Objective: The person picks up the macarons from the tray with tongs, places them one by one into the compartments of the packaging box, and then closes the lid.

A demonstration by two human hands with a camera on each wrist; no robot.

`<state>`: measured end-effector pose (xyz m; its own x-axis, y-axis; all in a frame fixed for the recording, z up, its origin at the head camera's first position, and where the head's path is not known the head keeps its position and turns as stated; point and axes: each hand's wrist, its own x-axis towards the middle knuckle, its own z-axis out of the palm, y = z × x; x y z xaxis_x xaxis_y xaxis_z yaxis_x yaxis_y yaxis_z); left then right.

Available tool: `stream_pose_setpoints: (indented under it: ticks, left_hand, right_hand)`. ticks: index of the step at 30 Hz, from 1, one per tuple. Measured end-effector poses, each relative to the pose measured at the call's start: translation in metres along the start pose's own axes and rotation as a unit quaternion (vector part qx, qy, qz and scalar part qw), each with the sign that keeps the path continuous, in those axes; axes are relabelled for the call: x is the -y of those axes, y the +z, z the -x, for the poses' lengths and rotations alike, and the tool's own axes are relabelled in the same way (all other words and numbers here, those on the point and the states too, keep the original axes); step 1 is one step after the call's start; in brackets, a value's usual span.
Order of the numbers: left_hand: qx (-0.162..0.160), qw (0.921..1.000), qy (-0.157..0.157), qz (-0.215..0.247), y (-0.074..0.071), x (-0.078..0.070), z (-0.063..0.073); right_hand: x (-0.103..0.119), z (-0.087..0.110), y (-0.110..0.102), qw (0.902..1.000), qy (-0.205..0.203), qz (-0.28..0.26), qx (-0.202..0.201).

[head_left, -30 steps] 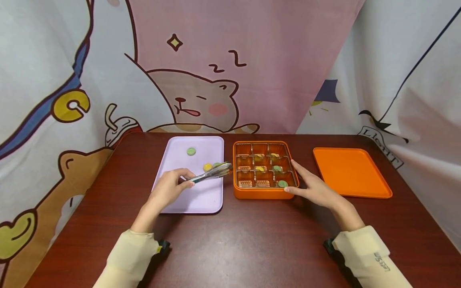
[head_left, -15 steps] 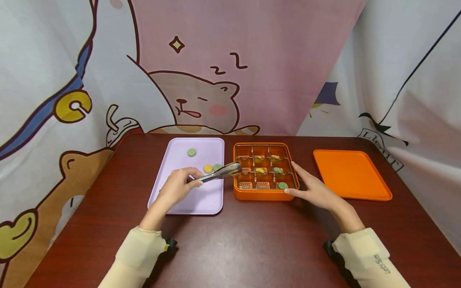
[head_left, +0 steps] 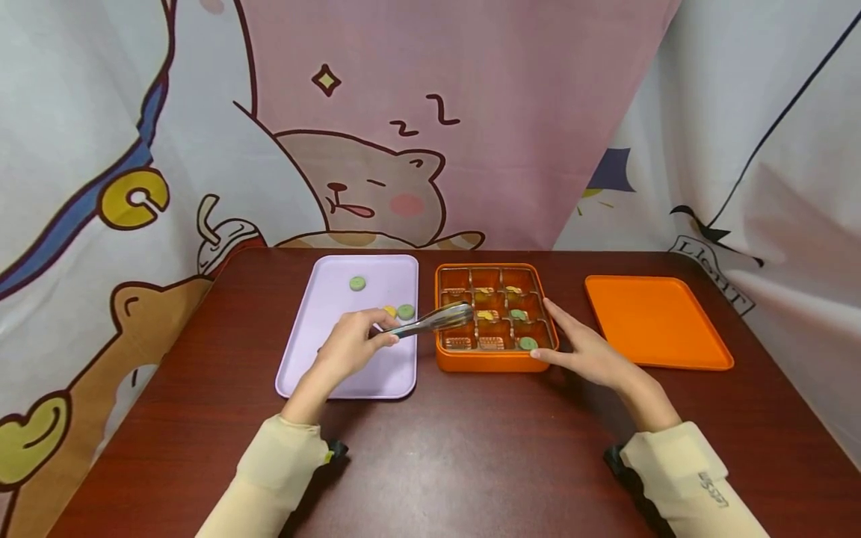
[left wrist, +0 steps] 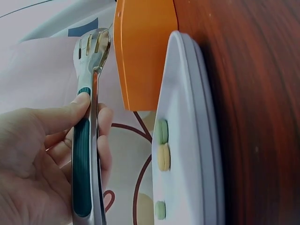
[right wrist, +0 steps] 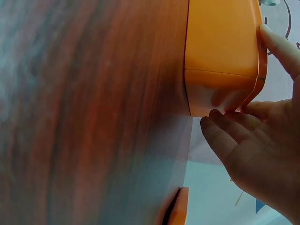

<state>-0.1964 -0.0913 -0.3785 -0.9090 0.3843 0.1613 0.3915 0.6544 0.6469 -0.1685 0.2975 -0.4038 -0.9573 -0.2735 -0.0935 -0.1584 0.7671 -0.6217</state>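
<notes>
My left hand (head_left: 355, 345) holds metal tongs (head_left: 437, 320) with dark green grips, thumb on one arm and fingers on the other. Their tips hang over the left side of an orange box (head_left: 494, 363); in the left wrist view, yellow shows through the slots in the tips (left wrist: 97, 44). Inside the box, a clear divided insert carries yellow and green macarons, among them a green macaron (head_left: 528, 344) in the front right compartment. At the box's right side, my right hand (head_left: 592, 357) rests its thumb on the front corner rim, with its extended fingers against the side wall.
A lilac tray (head_left: 377, 381) lies left of the box. On it are a green macaron (head_left: 357, 283) at the back and, nearer the box, a yellow macaron (head_left: 390, 310) beside another green macaron (head_left: 406, 311). An orange lid (head_left: 659, 321) lies at the right.
My left hand has carried the tongs rightward, from over the lilac tray to over the left part of the box. The right hand has stayed at the box.
</notes>
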Motion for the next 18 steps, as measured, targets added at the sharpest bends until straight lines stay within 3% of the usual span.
stream_pose_setpoints:
  ticks: [18]
  left_hand:
    - [0.020, 0.9997, 0.010, -0.008, 0.026, -0.020, -0.012]
  right_hand:
    - [-0.002, 0.000, 0.002, 1.0000, 0.003, -0.008, -0.004]
